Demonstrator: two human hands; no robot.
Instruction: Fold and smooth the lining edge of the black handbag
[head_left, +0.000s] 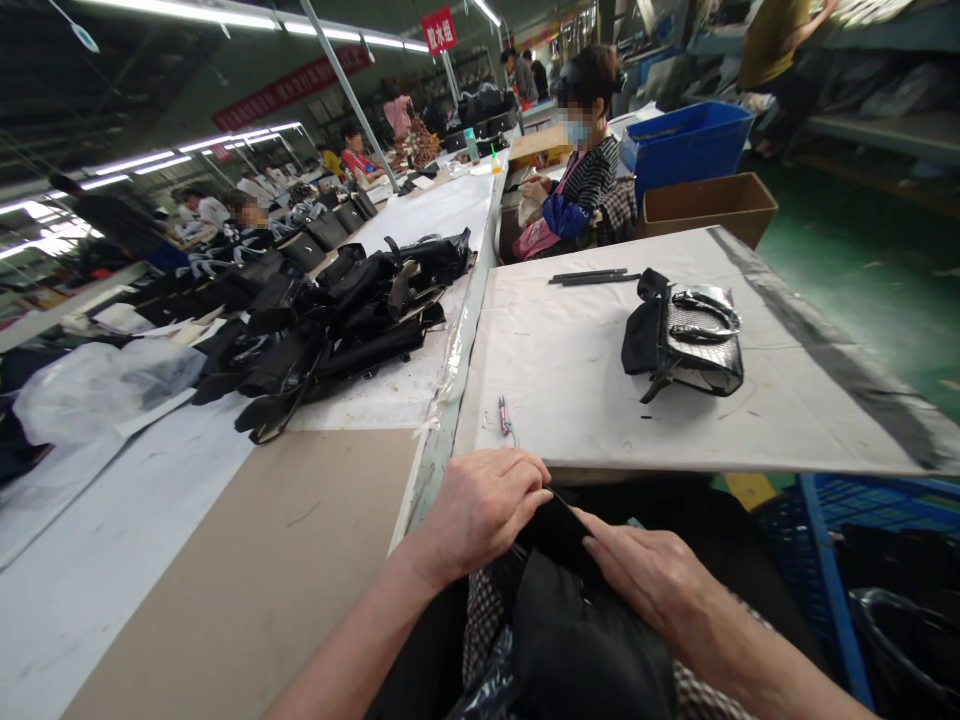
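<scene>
My left hand (486, 508) is curled, its fingers pinching the top edge of a black bag piece (570, 600) that lies in my lap below the table edge. On the same black piece my right hand (651, 575) rests, fingers bent and pressed against its upper corner. A finished black bag (686, 340) with a shiny patterned flap lies on the white table (570, 380) in front of me, out of reach of both hands. Small red-handled snips (505, 416) lie on the table just above my left hand.
A heap of black bag parts (337, 320) covers the long bench at left. Two black strips (592, 276) lie at the table's far edge. A seated masked person (581, 170) works beyond, beside a cardboard box (705, 205) and blue bin (686, 140). A blue crate (862, 560) stands at my right.
</scene>
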